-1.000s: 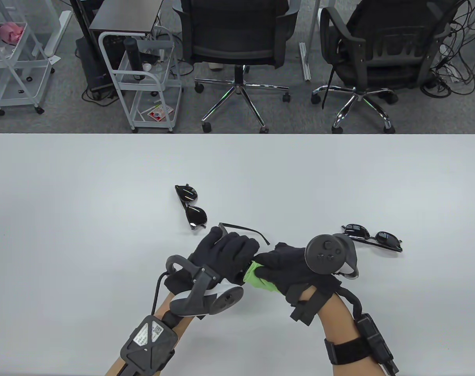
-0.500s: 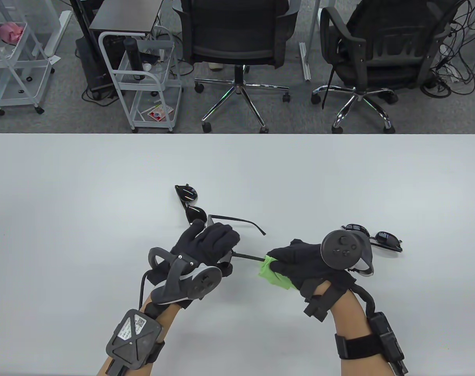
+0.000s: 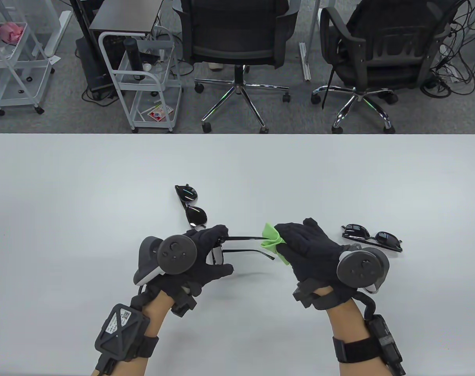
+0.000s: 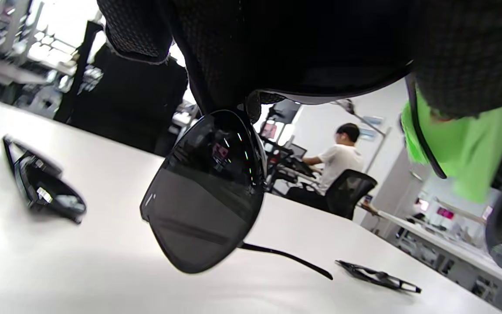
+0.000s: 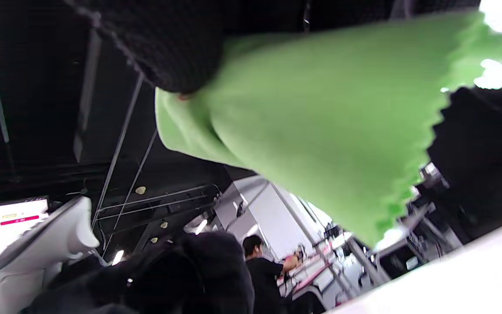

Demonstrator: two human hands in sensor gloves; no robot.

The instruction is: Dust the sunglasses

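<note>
Since half a second ago, right hand [image 3: 308, 246] shifted its pinched green cloth [image 3: 272, 241] to the far temple; left hand [image 3: 206, 254] grips the sunglasses [image 4: 207, 192] front, steadying them above the surface [image 3: 104, 196].

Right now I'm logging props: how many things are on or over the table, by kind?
Sunglasses: 3 (held pair, folded pair, folded pair)
Green cloth: 1
Total: 4
</note>
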